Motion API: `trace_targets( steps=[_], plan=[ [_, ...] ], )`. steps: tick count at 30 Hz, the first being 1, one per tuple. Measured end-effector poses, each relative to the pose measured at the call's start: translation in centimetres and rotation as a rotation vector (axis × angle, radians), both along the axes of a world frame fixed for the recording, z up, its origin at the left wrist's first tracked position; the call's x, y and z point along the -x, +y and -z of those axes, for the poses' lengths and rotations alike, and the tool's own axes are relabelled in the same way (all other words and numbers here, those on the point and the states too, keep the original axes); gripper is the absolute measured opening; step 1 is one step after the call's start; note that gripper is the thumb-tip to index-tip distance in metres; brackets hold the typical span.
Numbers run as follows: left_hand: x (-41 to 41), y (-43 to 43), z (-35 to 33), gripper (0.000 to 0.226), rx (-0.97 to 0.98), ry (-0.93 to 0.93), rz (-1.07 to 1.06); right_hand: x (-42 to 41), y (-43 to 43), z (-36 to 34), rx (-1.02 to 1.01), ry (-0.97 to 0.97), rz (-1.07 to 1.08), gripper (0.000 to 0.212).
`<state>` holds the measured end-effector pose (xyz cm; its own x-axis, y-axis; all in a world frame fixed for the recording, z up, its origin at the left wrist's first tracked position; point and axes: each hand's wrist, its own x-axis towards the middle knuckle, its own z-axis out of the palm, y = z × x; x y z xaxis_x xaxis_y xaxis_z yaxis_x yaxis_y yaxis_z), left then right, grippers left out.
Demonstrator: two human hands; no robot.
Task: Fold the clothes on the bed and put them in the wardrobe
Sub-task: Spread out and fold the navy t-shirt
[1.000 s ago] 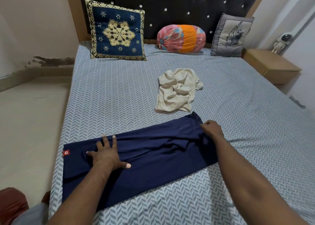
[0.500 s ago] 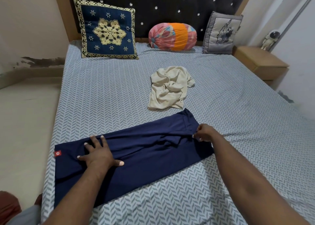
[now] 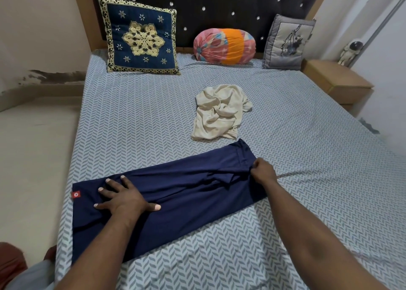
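Head view, looking down the bed. A long navy blue folded garment of smooth fabric [image 3: 186, 199] lies flat across the near part of the bed's grey-and-white herringbone sheet [image 3: 136, 125], running from the left edge up toward the middle. A small red tag [image 3: 76, 194] shows at its left end. The left hand [image 3: 125, 198] rests palm down on the left part of the garment, its fingers straight and spread, pressing the cloth. The right hand [image 3: 262, 171] sits at the garment's right end, its fingers curled and pinching a fold of the navy fabric. Just beyond the garment, apart from it, lies a crumpled cream cloth garment [image 3: 219, 114]. Against the dark studded headboard [image 3: 219, 4] lean a square navy cushion with gold embroidery [image 3: 140, 37], a round pink-and-orange bolster [image 3: 224, 46] and a grey square cushion with a floral print [image 3: 287, 42]. To the right of the bed stands a light wooden bedside table [image 3: 334, 79], bearing a small white astronaut figurine [image 3: 350, 52].
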<state>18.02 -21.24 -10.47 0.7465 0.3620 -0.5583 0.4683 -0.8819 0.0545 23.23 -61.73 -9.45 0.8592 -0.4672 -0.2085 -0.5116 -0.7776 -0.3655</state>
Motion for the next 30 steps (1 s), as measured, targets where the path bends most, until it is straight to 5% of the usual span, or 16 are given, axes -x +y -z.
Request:
trace_targets(
  steps=[3, 9, 13, 16, 22, 26, 30],
  plan=[
    [0.4, 0.6, 0.4, 0.159, 0.035, 0.002, 0.049, -0.2, 0.8, -0.6, 0.016, 0.106, -0.062, 0.034],
    [3.6, 3.4, 1.2, 0.115, 0.054, -0.155, 0.246, 0.3, 7.3, -1.5, 0.169, -0.264, -0.26, 0.037],
    [6.8, 5.9, 1.8, 0.1, -0.022, -0.238, 0.321, 1.4, 12.3, -0.3, 0.29, -0.112, -0.554, 0.052],
    [9.3, 8.0, 1.3, 0.09, -0.088, -0.262, 0.257, 2.0, 16.2, 0.6, 0.33, 0.052, -0.733, 0.05],
    [13.2, 10.3, 0.0, 0.087, -0.001, -0.344, -0.024, 3.4, 26.6, 0.5, 0.351, 0.048, -0.94, 0.044],
    [14.6, 11.1, -1.0, 0.063, 0.136, -0.3, -0.206, 4.7, 34.5, 0.0, 0.189, -0.006, -1.069, 0.037],
    [14.9, 11.4, -1.0, 0.067, 0.213, -0.203, -0.331, 6.2, 41.8, -0.5, -0.016, 0.04, -1.064, 0.037]
  ],
)
